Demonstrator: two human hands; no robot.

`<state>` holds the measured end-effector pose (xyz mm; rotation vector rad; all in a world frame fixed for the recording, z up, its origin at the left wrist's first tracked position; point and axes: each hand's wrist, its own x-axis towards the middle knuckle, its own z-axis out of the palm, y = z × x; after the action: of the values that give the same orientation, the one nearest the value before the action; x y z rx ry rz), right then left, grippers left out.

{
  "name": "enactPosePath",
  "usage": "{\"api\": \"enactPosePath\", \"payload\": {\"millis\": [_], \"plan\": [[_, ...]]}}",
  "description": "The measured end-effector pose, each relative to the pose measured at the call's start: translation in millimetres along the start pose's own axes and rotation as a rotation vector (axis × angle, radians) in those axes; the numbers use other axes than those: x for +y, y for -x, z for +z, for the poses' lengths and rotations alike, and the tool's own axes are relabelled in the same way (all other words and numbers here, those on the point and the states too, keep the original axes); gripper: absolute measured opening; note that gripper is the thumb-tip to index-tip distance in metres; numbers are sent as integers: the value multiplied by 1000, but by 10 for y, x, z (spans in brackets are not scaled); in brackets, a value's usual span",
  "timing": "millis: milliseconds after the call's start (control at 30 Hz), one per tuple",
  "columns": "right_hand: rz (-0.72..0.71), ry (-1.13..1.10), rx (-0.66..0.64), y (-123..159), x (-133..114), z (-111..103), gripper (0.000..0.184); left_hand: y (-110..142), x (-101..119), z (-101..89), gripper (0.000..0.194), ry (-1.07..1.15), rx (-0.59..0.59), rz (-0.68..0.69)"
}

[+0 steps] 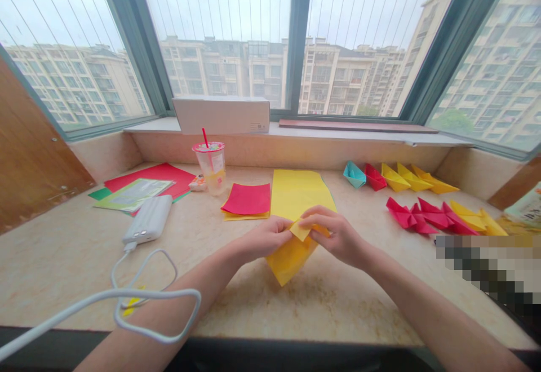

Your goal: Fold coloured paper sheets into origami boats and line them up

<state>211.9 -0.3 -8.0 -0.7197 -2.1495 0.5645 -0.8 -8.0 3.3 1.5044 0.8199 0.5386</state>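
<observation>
Head view: fingers (318, 214) of left hand (265, 239) and right hand (340, 235) in pinches on 1 folded yellow paper (288, 260).

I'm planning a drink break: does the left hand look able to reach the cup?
Probably yes: only flat paper squares lie between the left hand and the cup, though that hand holds folded yellow paper.

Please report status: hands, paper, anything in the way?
Left hand, right hand: both gripping yellow paper. Paper partly folded. White cable loops in front of left forearm.
</observation>
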Motion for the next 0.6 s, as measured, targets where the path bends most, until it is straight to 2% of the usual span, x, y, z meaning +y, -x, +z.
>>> {"api": "enactPosePath", "payload": {"millis": [300, 433, 500, 600], "plan": [[-44, 54, 77, 21, 56, 41, 36, -50, -62, -3, 33, 117, 156, 21], [-69, 82, 51, 23, 55, 65, 36, -46, -42, 27, 35, 145, 209, 31], [-72, 82, 27, 29, 64, 75, 38, -40, -24, 40, 38, 148, 207, 38], [-80, 66, 3, 41, 87, 91, 40, -45, -15, 38, 34, 143, 123, 107]]}}
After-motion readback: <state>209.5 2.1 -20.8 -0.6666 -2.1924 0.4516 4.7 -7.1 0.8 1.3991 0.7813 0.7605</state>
